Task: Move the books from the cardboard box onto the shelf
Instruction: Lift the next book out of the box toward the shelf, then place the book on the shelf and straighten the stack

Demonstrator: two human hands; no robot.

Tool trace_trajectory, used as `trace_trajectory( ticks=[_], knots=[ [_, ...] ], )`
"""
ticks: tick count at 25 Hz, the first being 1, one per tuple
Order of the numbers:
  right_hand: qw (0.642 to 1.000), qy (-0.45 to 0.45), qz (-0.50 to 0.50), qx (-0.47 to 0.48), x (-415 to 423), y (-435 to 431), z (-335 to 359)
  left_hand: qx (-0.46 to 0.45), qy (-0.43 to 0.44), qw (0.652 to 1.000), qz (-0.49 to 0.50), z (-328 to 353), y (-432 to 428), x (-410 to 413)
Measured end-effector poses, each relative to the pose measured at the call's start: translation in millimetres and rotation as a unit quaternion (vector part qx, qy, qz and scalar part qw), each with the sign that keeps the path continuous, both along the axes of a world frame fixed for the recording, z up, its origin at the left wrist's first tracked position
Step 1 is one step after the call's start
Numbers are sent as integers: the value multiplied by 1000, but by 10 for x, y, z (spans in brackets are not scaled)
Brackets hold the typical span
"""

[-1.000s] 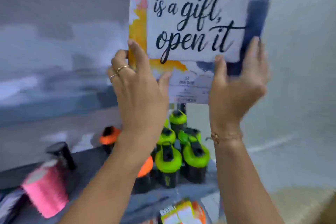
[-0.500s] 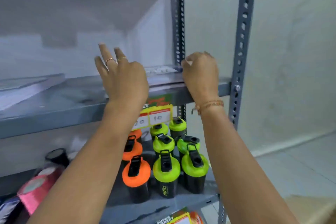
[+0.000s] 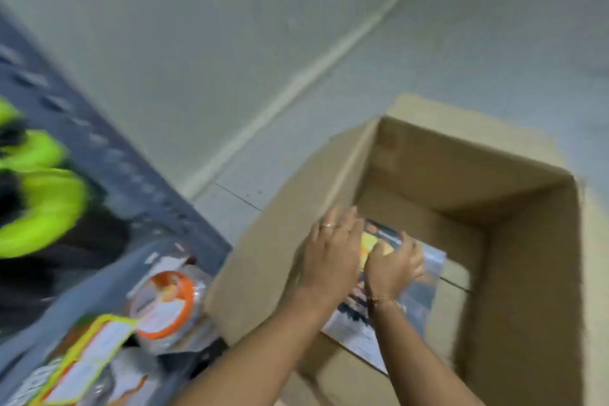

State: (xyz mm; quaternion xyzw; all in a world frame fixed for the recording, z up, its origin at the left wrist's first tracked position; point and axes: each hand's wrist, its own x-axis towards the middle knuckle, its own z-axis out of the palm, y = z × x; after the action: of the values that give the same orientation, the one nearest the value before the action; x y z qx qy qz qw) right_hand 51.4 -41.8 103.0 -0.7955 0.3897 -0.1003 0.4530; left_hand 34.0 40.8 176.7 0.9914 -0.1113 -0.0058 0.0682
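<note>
An open cardboard box [image 3: 527, 273] stands on the floor at the lower right. Inside it lies a glossy book [image 3: 418, 293] with a yellow and dark cover, partly hidden by my arms. Both hands reach down into the box. My left hand [image 3: 333, 254] rests with fingers spread against the book's left edge and the box's inner wall. My right hand [image 3: 393, 262] curls its fingers over the top of the book. The grey metal shelf [image 3: 108, 155] runs along the left, blurred.
Green-lidded shaker bottles [image 3: 43, 204] sit on the shelf's lower level at far left. An orange-rimmed packet [image 3: 164, 300] and a yellow-edged packet [image 3: 89, 359] lie below them. Pale tiled floor [image 3: 428, 43] and a wall skirting lie beyond the box.
The book I held up went onto the shelf and my hands left it. My view has swung down and right, and both hands have dropped into the box onto another book.
</note>
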Motion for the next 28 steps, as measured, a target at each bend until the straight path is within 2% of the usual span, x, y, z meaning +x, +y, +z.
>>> trace_trajectory(
  ticks=[2, 3, 5, 8, 11, 13, 15, 19, 22, 25, 28],
  knots=[
    [973, 224, 1, 55, -191, -261, -655, -9, 218, 975, 41, -912, -79, -42],
    [949, 305, -14, 79, -302, -372, -925, -7, 291, 953, 83, -1329, -107, -83],
    [923, 375, -19, 84, -494, -415, -1268, 6, 362, 913, 187, -1903, -100, -210],
    [925, 378, -22, 20, -619, -400, -1511, 16, 312, 910, 274, -2267, -313, -283],
    [933, 359, -33, 18, -597, -479, -1508, 21, 297, 899, 321, -2235, -449, -181],
    [935, 353, -27, 19, -611, -562, -1471, 26, 317, 891, 324, -2179, -430, -100],
    [939, 341, -34, 15, -616, -609, -1420, 43, 323, 904, 278, -2078, -374, -58],
    [959, 269, -89, 28, -570, -534, -1083, 62, 258, 948, 174, -1526, -375, -3],
    [978, 146, -137, 61, -534, -383, -528, 43, 157, 975, 154, -750, -319, -45],
    [979, -62, -166, 103, -508, -145, 311, 1, 5, 991, 132, 187, -109, -224],
    [933, -312, -120, 137, -572, 271, 1413, -28, -200, 969, 143, 1262, 350, -582]
  ],
)
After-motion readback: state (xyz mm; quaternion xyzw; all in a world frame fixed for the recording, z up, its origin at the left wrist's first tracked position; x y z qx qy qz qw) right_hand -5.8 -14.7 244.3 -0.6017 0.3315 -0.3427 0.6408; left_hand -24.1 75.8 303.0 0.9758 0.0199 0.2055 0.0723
